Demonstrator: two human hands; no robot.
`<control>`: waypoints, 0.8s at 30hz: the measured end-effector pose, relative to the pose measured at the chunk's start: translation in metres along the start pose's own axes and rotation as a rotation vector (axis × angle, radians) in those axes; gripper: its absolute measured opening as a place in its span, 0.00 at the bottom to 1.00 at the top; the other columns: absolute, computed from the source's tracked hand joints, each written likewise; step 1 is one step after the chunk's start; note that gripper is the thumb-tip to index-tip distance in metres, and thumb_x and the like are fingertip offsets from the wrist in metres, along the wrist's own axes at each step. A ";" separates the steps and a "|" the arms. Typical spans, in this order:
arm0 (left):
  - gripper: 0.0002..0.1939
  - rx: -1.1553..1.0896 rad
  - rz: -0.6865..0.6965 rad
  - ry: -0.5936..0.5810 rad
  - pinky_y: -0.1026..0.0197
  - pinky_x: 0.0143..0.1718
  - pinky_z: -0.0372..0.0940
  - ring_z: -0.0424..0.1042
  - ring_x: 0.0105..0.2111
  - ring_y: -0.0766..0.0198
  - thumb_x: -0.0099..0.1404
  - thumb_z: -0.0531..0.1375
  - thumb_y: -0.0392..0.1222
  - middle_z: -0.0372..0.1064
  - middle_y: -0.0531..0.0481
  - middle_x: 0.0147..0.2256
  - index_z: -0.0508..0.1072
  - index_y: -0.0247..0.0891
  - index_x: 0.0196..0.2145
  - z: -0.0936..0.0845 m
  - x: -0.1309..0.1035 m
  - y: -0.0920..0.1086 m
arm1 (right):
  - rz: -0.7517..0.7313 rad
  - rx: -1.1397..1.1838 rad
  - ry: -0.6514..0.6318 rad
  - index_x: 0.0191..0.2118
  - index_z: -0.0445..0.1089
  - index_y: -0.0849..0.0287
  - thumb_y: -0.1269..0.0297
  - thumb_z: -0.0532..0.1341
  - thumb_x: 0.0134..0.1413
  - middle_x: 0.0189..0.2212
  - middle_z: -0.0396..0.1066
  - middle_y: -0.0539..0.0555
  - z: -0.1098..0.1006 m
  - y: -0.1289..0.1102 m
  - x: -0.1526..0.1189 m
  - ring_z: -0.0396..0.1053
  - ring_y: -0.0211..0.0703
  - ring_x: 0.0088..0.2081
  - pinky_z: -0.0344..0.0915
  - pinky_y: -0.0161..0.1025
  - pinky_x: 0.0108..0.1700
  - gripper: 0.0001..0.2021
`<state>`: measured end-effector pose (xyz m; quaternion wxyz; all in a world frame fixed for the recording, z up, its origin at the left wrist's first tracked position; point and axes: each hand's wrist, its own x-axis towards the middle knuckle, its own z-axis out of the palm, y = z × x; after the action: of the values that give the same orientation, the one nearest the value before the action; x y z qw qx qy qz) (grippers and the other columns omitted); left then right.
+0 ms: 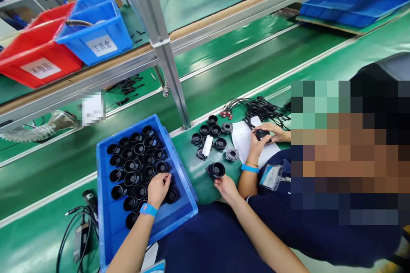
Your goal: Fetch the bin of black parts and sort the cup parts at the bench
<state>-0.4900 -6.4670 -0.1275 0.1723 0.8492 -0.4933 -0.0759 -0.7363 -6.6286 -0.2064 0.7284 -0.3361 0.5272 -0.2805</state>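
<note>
My right hand [227,188] grips a round black plastic cup-shaped housing [216,169] just above the green bench, its opening facing up. My left hand [159,190] is over a blue tray [189,192], with its fingers curled together among rows of similar black housings [131,165]. Whatever those fingers hold, if anything, is hidden from me. Beyond my right hand, several smaller black round parts [220,144] lie on the bench, with a small white block [207,146] among them.
A co-worker's hands [256,143] handle a black part over a paper sheet [241,136] at right. Black cables [262,108] lie behind. A metal post [169,64] rises ahead. Red [41,53] and blue [102,30] bins stand on the shelf. A corded device [81,239] lies left of the tray.
</note>
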 end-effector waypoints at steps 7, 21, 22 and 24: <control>0.17 -0.001 -0.007 -0.011 0.59 0.36 0.64 0.72 0.32 0.61 0.73 0.52 0.50 0.72 0.50 0.30 0.78 0.42 0.39 0.000 -0.002 0.000 | -0.009 -0.117 0.120 0.26 0.64 0.59 0.34 0.58 0.52 0.20 0.67 0.50 0.015 0.015 0.025 0.67 0.39 0.22 0.70 0.39 0.27 0.28; 0.15 -0.044 -0.035 -0.026 0.60 0.35 0.63 0.71 0.31 0.62 0.72 0.53 0.48 0.71 0.50 0.29 0.78 0.40 0.39 0.004 -0.001 0.000 | -0.572 -0.487 0.481 0.47 0.69 0.59 0.51 0.65 0.45 0.65 0.52 0.67 -0.025 -0.041 0.027 0.44 0.65 0.67 0.37 0.62 0.67 0.25; 0.15 -0.046 -0.036 -0.025 0.60 0.35 0.63 0.71 0.31 0.62 0.72 0.53 0.48 0.71 0.50 0.29 0.79 0.40 0.39 0.004 -0.001 0.000 | -0.559 -0.444 0.475 0.47 0.69 0.59 0.48 0.64 0.46 0.63 0.55 0.68 -0.025 -0.041 0.029 0.47 0.64 0.66 0.41 0.61 0.67 0.26; 0.15 -0.051 -0.039 -0.021 0.60 0.35 0.63 0.71 0.31 0.62 0.72 0.53 0.48 0.71 0.50 0.29 0.78 0.40 0.39 0.003 -0.002 -0.001 | -0.498 -0.320 0.459 0.48 0.66 0.60 0.42 0.60 0.50 0.57 0.63 0.69 -0.025 -0.041 0.032 0.58 0.62 0.60 0.54 0.59 0.62 0.28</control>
<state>-0.4906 -6.4656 -0.1306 0.1873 0.8531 -0.4764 -0.1009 -0.7528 -6.6835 -0.1982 0.4390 -0.4918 0.6161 -0.4310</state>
